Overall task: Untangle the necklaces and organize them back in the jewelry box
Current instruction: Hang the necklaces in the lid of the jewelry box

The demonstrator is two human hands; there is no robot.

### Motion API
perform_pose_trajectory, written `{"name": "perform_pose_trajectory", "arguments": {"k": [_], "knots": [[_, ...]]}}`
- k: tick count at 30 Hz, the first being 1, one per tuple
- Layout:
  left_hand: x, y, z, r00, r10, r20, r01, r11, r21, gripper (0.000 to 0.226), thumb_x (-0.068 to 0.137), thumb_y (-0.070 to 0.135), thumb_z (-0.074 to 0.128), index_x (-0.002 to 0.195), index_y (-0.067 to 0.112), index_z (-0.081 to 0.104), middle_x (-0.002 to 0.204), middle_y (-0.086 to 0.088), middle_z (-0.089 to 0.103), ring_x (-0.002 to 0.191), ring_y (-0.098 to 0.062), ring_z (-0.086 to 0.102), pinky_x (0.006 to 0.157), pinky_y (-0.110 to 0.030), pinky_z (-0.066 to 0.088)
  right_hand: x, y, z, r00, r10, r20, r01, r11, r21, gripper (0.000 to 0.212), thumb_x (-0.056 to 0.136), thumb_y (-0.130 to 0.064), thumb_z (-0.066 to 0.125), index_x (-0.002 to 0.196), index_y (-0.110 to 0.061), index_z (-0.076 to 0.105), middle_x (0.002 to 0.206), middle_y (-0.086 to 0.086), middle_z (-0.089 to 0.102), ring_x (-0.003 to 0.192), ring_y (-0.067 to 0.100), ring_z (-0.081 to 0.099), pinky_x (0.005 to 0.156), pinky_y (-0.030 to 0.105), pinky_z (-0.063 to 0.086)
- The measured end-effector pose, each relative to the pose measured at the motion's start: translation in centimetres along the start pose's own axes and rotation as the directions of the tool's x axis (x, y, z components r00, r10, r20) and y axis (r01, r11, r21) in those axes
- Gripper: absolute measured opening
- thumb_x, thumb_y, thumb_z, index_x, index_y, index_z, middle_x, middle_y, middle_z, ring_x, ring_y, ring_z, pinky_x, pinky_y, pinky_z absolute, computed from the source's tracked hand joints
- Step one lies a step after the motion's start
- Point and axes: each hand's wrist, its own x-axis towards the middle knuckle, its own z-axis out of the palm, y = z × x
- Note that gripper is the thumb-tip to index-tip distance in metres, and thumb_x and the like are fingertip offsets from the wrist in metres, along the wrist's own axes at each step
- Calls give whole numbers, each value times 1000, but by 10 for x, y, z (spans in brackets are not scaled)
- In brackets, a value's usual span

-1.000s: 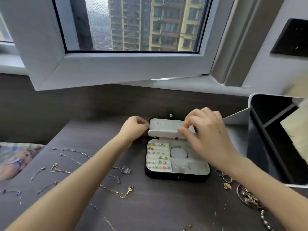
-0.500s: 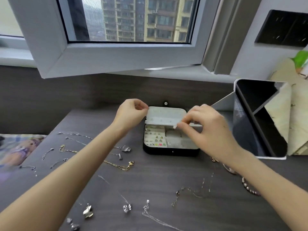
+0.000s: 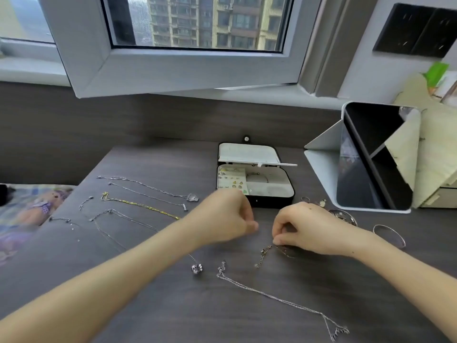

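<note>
Matt dark woodgrain table (image 3: 173, 305), shiny thin metal necklaces (image 3: 272, 297).

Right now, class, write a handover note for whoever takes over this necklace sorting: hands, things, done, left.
Left hand: curled, contents unclear. Right hand pinches a short chain on the table.
Jewelry box: open, behind the hands.
Done: several necklaces lie separated at left.
Left: the loose necklaces, including the long silver necklace in front, go into the box.
</note>
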Motion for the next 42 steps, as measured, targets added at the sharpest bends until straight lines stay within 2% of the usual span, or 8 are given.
{"name": "perform_pose_trajectory", "arguments": {"k": [10, 16, 21, 24, 31, 34, 37, 42], "knots": [[-1, 2, 44, 994, 112, 14, -112, 994, -9, 22, 78, 30, 74, 92, 15, 65, 88, 2, 55, 85, -16, 52, 73, -26, 39, -4, -7, 8, 997, -28, 67, 33, 997, -74, 14, 93, -29, 50, 79, -28, 49, 90, -10, 56, 86, 8, 47, 76, 23, 38], [2, 0, 45, 986, 167, 3, -167, 984, -56, 6, 82, 19, 68, 85, 14, 68, 79, 3, 54, 74, -11, 49, 63, -20, 36, -7, -6, -8, 997, -76, -17, 77, 988, 137, 19, 93, -22, 53, 77, -31, 48, 82, -14, 51, 78, -1, 47, 70, 14, 37], [5, 1, 22, 987, 105, 118, -44, 900, -434, 6, 80, 17, 73, 79, 16, 67, 79, 0, 66, 70, -4, 57, 75, -22, 49, -9, -4, -26, 996, -85, -30, 90, 960, 265, 16, 94, -18, 52, 79, -24, 52, 81, -8, 58, 73, 1, 49, 70, 21, 41], [8, 1, 0, 986, 103, 134, -6, 816, -577, 13, 71, 26, 72, 79, 16, 68, 86, -8, 69, 80, -12, 60, 87, -36, 48, -12, -1, -42, 994, -46, -98, 93, 822, 561, 15, 94, -6, 49, 81, -10, 54, 81, 1, 67, 77, 10, 59, 75, 27, 50], [19, 21, -42, 982, 169, 81, -34, 586, -810, 13, 72, 11, 59, 62, 16, 66, 86, -7, 70, 85, -17, 65, 87, -27, 52, -9, 2, -70, 981, -103, -164, 193, 439, 877, 8, 82, -8, 56, 81, -5, 48, 60, 4, 49, 55, 14, 41, 51, 20, 36], [22, 29, -49, 985, 165, 51, -43, 518, -855, 24, 74, 13, 53, 55, 18, 66, 77, -6, 69, 80, -20, 66, 92, -36, 52, -6, -1, -79, 976, -132, -176, 219, 527, 821, 13, 84, -12, 64, 91, -5, 55, 56, -2, 45, 52, 10, 37, 50, 20, 32], [23, 39, -52, 986, 160, 40, -43, 486, -873, 26, 80, 15, 54, 55, 15, 57, 61, -6, 57, 61, -22, 57, 72, -36, 57, -3, -4, -87, 962, -111, -250, 256, 684, 683, 16, 85, -18, 67, 95, -8, 62, 52, -6, 39, 53, 10, 34, 50, 20, 29], [31, 45, -66, 996, 71, -45, -80, 645, -760, 29, 93, 25, 56, 67, 16, 47, 61, -2, 34, 54, -16, 29, 50, -25, 29, 6, -6, -101, 947, -40, -319, 243, 739, 628, 21, 77, -29, 74, 82, -9, 68, 46, -3, 33, 48, 13, 27, 45, 21, 22]]}}
